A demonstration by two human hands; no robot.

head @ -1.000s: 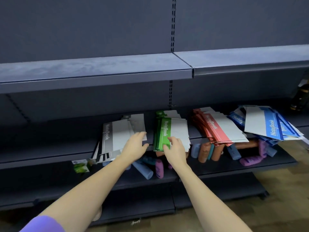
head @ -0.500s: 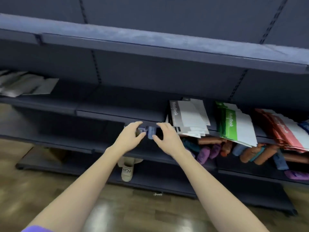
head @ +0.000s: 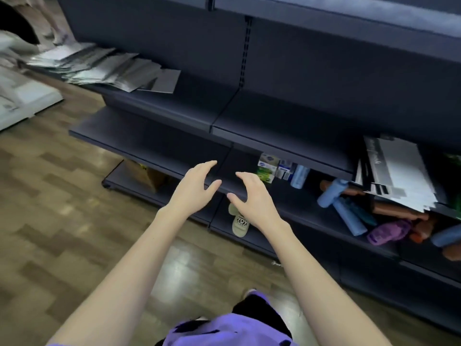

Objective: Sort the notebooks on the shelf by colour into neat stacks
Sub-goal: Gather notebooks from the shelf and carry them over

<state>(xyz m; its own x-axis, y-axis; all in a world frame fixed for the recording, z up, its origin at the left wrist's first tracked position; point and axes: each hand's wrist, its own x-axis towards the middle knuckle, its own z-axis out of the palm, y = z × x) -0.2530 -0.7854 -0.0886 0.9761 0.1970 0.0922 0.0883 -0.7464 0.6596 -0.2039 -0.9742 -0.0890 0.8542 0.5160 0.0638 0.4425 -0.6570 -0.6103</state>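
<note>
My left hand (head: 193,189) and my right hand (head: 250,196) hover side by side, fingers spread and empty, in front of a bare stretch of the dark shelf (head: 154,141). A stack of grey-and-white notebooks (head: 396,173) lies on the upper shelf board at the right edge of view, well to the right of my right hand. A loose, fanned pile of grey notebooks (head: 104,68) lies on the same shelf level far to the upper left. A sliver of a green notebook (head: 454,158) shows at the far right edge.
Blue, purple and orange bottles (head: 349,216) lie jumbled on the lower shelf at right, with small cartons (head: 268,169) beside them. A beige sandal (head: 239,222) sits on the bottom board. Wooden floor (head: 62,221) spreads to the left. Another person's legs (head: 55,21) stand at top left.
My view has swung left and down along the shelf. Both hands left the notebook stacks and now hang empty before a bare shelf section. The red and blue stacks are out of view.
</note>
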